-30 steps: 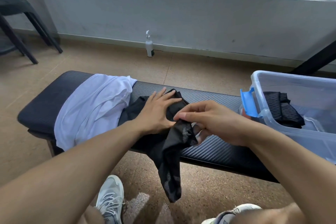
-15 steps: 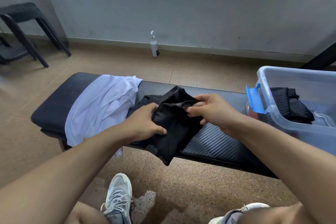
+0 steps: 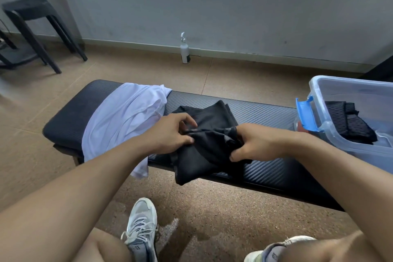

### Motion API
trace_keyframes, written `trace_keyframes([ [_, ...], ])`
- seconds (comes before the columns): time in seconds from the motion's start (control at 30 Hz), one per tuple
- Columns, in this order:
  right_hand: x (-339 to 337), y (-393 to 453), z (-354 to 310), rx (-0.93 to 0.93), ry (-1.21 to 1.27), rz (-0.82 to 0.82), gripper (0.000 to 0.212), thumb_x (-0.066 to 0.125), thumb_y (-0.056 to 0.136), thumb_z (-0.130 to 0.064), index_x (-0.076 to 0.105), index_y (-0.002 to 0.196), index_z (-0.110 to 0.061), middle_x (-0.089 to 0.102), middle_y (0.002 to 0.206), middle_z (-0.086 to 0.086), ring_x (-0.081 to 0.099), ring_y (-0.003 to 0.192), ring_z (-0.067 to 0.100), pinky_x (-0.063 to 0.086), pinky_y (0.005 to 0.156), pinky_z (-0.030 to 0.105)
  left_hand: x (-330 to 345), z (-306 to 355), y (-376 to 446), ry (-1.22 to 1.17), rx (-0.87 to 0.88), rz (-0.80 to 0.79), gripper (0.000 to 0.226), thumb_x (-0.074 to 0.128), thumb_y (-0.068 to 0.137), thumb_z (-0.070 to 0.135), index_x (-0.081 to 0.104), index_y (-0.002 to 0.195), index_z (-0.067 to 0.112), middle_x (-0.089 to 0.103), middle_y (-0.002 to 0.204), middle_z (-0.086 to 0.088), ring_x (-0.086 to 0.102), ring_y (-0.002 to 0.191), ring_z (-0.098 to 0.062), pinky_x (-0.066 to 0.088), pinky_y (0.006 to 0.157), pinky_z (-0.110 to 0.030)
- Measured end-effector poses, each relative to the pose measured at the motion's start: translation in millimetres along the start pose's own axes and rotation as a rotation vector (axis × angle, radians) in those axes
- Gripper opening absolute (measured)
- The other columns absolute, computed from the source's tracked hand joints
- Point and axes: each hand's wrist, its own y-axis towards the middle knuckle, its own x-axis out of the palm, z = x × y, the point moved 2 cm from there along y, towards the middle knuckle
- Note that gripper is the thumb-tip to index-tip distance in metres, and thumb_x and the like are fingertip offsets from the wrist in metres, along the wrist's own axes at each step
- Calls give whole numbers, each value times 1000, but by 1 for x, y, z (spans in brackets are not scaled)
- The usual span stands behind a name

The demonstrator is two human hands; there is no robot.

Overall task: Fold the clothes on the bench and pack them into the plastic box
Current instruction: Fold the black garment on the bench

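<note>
Mid-fold: left hand [image 3: 170,132] & right hand [image 3: 255,144] both pinch the black mesh shorts [image 3: 208,134] on the bench [image 3: 265,110] (near edge overhangs). Likely light, limp, slippery; grip at seams/corners, w/ box [image 3: 319,121] at right.

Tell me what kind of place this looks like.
Hard to say for sure; probably a gym or changing room rather than a home. The signs: a long padded black bench, a bare speckled floor under a plain grey wall, and sports clothes going into a plastic box.
</note>
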Motion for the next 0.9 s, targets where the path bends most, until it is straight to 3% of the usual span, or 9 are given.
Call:
trace_keyframes([
  [0.13,-3,-13,12,121,297,-146,27,68,88,-9,62,114,-7,76,107,6,74,99,23,57,94,46,2,9,-6,-55,31,-232,20,80,84,25,72,102,27,65,82,11,59,72,-4,45,71,-19],
  [0.23,-2,-19,19,207,357,-171,19,56,97,0,61,110,-12,78,96,2,76,82,12,62,69,30,-2,11,-10,-186,34,-363,14,77,89,21,72,101,23,66,82,0,60,71,-9,46,70,-28],
  [0.27,-2,-19,21,227,370,-147,21,53,98,1,61,110,-15,77,98,2,76,83,13,61,65,28,-3,9,-8,-197,29,-325,13,76,90,21,72,102,24,69,86,-6,61,71,-10,47,70,-29],
  [0.37,-1,-7,32,259,419,47,25,51,99,0,56,119,-15,69,115,12,72,98,29,63,73,46,-3,6,1,-163,12,-92,10,74,90,22,71,98,26,71,89,-6,63,73,-8,49,73,-26],
  [0.53,-2,11,33,236,367,355,29,51,99,-7,52,121,-26,71,103,3,71,91,21,59,88,47,-3,2,12,-176,-38,151,8,74,90,19,71,98,20,67,88,4,57,71,-7,42,62,-9],
  [0.63,1,18,33,223,263,355,36,60,98,-16,49,131,-25,67,93,-4,68,85,14,58,84,41,-1,-2,14,-109,-68,204,10,74,90,20,71,99,19,66,89,7,55,69,1,39,59,-9],
  [0.7,3,18,33,238,246,310,56,75,89,-22,46,136,-26,65,90,-5,68,85,17,59,85,42,0,-4,15,-101,-87,214,11,75,90,20,71,100,19,66,88,9,56,71,1,40,61,-12],
  [0.8,0,19,34,267,63,271,82,79,84,-20,34,152,-24,59,99,-10,62,95,16,52,86,33,-1,-8,16,-83,-116,198,17,78,87,23,69,101,20,64,86,10,61,77,-8,43,65,-16],
  [0.9,-1,17,33,293,-14,209,85,79,84,-15,31,154,-26,57,90,-12,61,84,12,52,79,32,-6,-14,17,-16,-182,164,35,82,81,39,67,106,21,65,91,5,64,89,-15,48,77,-27],
])
